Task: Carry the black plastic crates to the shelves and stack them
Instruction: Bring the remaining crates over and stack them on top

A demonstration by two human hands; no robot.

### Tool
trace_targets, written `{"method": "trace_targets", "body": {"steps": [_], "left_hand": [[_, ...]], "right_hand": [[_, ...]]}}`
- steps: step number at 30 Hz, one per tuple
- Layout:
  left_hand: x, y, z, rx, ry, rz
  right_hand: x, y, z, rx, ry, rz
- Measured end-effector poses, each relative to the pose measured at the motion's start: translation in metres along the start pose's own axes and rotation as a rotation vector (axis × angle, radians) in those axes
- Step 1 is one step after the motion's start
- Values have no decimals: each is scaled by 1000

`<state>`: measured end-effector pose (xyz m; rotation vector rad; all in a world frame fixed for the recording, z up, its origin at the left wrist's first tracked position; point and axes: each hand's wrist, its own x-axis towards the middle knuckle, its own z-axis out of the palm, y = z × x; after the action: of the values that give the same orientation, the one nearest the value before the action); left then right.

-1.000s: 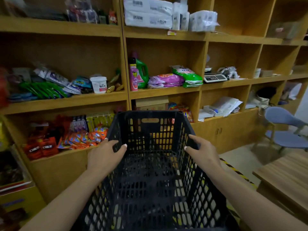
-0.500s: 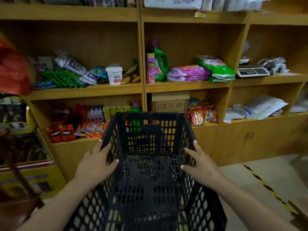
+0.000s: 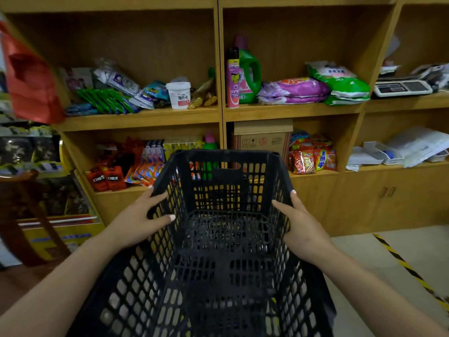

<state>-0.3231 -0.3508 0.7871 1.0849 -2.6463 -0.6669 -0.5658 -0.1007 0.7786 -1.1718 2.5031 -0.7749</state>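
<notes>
I hold a black plastic crate [image 3: 218, 259] with perforated walls in front of me, its open top facing me and its far handle slot toward the wooden shelves [image 3: 220, 113]. My left hand [image 3: 141, 220] grips the crate's left rim, thumb inside. On the right rim sits my right hand [image 3: 303, 227], thumb inside too. The crate is empty. Its far end is close to the lower shelf front.
The shelves carry detergent bags, a spray can [image 3: 232, 77], a green bottle, a white tub [image 3: 179, 94], snack packs and a cardboard box [image 3: 263, 137]. A dark wooden stool [image 3: 21, 215] and a yellow display stand on the left. Yellow-black tape [image 3: 408, 266] marks the floor at right.
My view has turned left and moved nearer the shelves; the blue chair and table at right have left view. Both hands keep their grip on the crate.
</notes>
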Motion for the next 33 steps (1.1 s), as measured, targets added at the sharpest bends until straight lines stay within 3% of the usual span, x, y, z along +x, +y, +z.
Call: {"method": "trace_targets", "body": {"steps": [6, 18, 33], "left_hand": [[3, 4, 2, 41, 21, 10], [47, 10, -35, -93, 51, -8], [165, -2, -42, -99, 130, -35]], "right_hand": [[8, 2, 1, 18, -18, -43], [54, -19, -25, 65, -126, -59], [205, -27, -31, 70, -74, -114]]}}
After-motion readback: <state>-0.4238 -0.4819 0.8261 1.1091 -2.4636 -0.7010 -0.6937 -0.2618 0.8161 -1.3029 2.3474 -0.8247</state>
